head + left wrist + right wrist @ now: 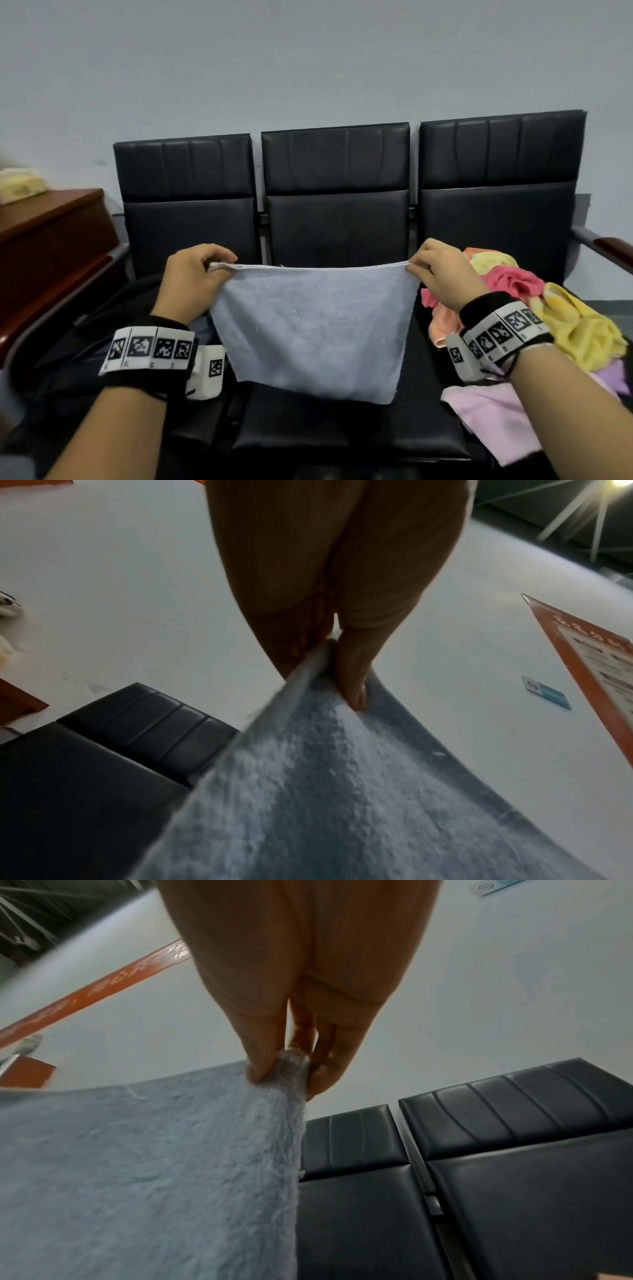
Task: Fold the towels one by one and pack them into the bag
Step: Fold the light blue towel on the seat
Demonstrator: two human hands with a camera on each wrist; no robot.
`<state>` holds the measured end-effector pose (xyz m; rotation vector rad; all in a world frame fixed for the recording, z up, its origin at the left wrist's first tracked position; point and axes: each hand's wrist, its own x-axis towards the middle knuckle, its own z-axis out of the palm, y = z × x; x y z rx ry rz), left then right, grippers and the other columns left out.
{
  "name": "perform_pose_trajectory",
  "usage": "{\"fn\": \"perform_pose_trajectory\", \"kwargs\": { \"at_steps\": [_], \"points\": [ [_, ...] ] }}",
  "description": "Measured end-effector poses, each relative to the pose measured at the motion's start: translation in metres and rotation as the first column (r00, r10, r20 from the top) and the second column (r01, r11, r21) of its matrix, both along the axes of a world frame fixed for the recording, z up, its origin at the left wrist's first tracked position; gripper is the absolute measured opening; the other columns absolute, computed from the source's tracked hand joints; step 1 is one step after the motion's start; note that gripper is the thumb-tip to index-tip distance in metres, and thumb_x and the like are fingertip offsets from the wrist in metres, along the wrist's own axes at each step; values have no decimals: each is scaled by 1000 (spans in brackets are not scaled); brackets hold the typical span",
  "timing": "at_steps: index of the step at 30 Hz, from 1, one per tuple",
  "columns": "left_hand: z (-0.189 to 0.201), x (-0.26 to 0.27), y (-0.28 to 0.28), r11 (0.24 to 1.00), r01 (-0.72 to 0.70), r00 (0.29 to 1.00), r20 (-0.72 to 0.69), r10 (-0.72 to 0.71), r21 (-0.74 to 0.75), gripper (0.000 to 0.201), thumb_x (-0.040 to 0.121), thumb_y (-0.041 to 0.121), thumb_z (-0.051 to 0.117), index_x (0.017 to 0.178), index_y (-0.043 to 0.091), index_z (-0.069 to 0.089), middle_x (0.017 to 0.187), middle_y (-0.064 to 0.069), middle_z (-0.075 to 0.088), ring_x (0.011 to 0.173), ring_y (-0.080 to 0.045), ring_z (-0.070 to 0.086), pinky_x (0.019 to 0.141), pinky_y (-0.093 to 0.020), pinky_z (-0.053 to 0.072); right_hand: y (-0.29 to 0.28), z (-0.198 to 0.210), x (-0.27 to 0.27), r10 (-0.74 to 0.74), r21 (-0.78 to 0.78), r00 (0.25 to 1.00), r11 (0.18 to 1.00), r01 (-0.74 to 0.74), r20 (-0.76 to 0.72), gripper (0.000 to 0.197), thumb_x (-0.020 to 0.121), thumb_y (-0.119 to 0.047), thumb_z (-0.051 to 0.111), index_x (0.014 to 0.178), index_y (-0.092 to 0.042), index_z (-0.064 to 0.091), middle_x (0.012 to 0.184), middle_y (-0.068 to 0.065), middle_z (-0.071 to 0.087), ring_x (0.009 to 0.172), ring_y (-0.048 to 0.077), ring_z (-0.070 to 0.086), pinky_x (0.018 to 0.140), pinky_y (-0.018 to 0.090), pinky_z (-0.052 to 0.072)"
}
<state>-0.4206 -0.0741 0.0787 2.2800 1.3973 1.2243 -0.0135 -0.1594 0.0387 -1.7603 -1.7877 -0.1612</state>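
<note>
A pale blue-grey towel [313, 329] hangs doubled over in the air above the middle seat, stretched between both hands. My left hand [219, 263] pinches its upper left corner; the left wrist view shows thumb and fingers clamped on the towel [329, 791] edge. My right hand [412, 267] pinches the upper right corner, seen close in the right wrist view on the towel [147, 1164]. A dark bag [85, 342] lies on the left seat under my left forearm, partly hidden. A heap of pink, yellow, orange and lilac towels [548, 318] lies on the right seat.
A row of three black padded seats [335, 205] stands against a pale wall. A reddish-brown wooden cabinet [48, 233] stands at the left with a yellowish box on top. A metal and wood armrest [603, 245] sticks out at the right.
</note>
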Motion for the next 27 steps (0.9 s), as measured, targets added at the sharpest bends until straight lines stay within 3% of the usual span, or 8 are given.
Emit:
{"fn": "perform_pose_trajectory", "kwargs": {
  "at_steps": [4, 7, 12, 14, 17, 20, 23, 27],
  "points": [
    [-12, 5, 20, 999, 9, 999, -50, -12, -53, 19, 80, 5, 79, 86, 23, 73, 84, 13, 70, 81, 1, 63, 73, -12, 42, 9, -7, 5, -20, 11, 1000, 1000, 21, -17, 7, 87, -12, 73, 86, -7, 78, 88, -3, 48, 80, 14, 51, 77, 27, 39],
    [-23, 8, 38, 997, -4, 994, -110, -4, -77, 21, 78, 4, 79, 85, 23, 73, 81, 12, 69, 80, 2, 62, 71, -11, 41, 22, -10, 6, 19, -28, 1000, 999, -19, -11, 3, 83, -8, 75, 82, -7, 77, 99, 1, 60, 89, 17, 58, 85, 28, 46],
    [-43, 19, 76, 984, -66, 986, -163, 38, -167, 22, 76, 6, 79, 74, 26, 71, 73, 13, 67, 72, 1, 61, 64, -11, 39, 56, -17, 14, -104, -15, 989, 995, 103, -108, 13, 81, -11, 76, 81, -24, 72, 77, -13, 62, 77, 12, 62, 73, 28, 48],
    [-45, 29, 92, 982, -104, 988, -127, 84, -156, 17, 78, 9, 77, 72, 24, 71, 73, 8, 68, 72, -6, 63, 64, -20, 46, 72, -18, 17, -150, 35, 971, 987, 159, -187, 15, 82, -13, 74, 89, -26, 69, 79, -11, 65, 77, 11, 62, 72, 27, 48],
    [-38, 43, 113, 986, -160, 987, -38, 158, -57, 6, 81, 12, 73, 76, 15, 73, 80, -3, 67, 78, -20, 63, 72, -33, 49, 97, -8, 24, -176, 143, 954, 966, 215, -242, 15, 86, -12, 71, 100, -15, 74, 90, -2, 68, 88, 17, 64, 82, 24, 46],
    [-29, 50, 128, 984, -170, 984, 61, 166, 59, 7, 81, 9, 70, 81, 16, 72, 87, -3, 63, 81, -15, 58, 75, -27, 43, 108, 6, 30, -143, 255, 939, 940, 229, -313, 10, 85, -11, 70, 90, -19, 72, 87, -8, 64, 83, 9, 60, 76, 9, 39],
    [-30, 48, 130, 984, -144, 984, 120, 132, 100, 13, 82, 5, 67, 85, 18, 70, 90, 2, 64, 83, -7, 55, 75, -21, 39, 101, 10, 30, -54, 271, 875, 940, 206, -481, 16, 87, -15, 69, 85, -30, 67, 82, -16, 65, 77, -2, 60, 69, 5, 43],
    [-53, 41, 114, 996, -8, 984, 175, 24, -93, 11, 87, 3, 67, 89, 13, 71, 89, 1, 70, 82, -9, 63, 73, -21, 48, 75, -12, 22, 39, 203, 777, 972, 116, -629, 20, 92, -15, 64, 82, -33, 64, 78, -19, 66, 73, -7, 60, 64, 8, 46]
  ]
}}
